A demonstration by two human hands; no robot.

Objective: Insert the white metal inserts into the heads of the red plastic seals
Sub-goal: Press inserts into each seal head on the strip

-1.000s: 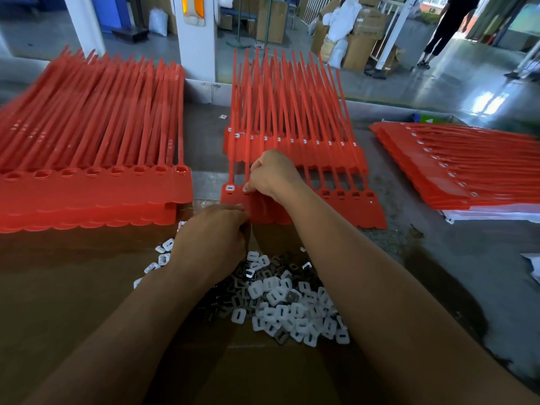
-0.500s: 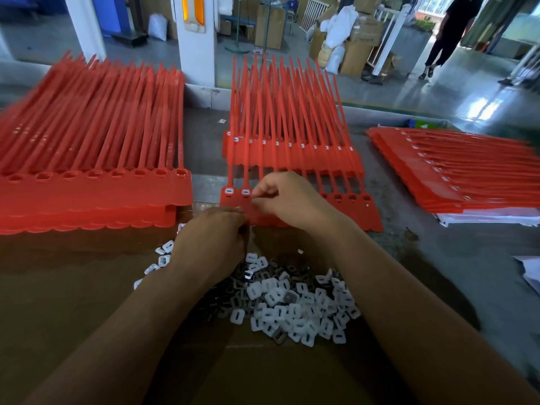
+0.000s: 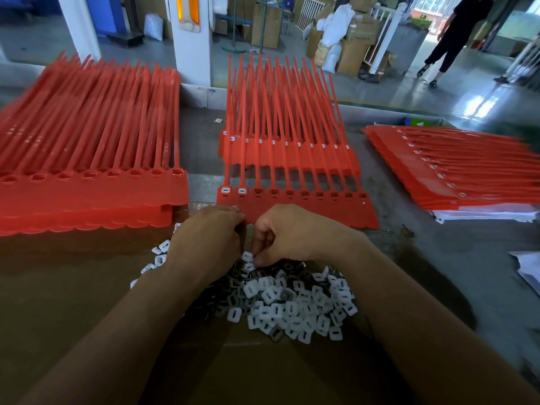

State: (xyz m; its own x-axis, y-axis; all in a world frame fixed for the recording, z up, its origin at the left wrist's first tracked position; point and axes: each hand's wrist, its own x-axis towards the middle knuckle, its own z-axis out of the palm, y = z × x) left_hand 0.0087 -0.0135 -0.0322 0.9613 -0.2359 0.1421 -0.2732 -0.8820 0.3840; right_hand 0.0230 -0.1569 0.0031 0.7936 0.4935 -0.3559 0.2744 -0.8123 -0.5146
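One insert (image 3: 247,256) is pinched in right hand (image 3: 289,233) grip; left hand (image 3: 210,238) grip can't be told. Best seated square in empty head (image 3: 257,192), frame centre.

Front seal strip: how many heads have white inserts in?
2: leftmost head and next head right of it. Other heads in that row look empty; none hidden.
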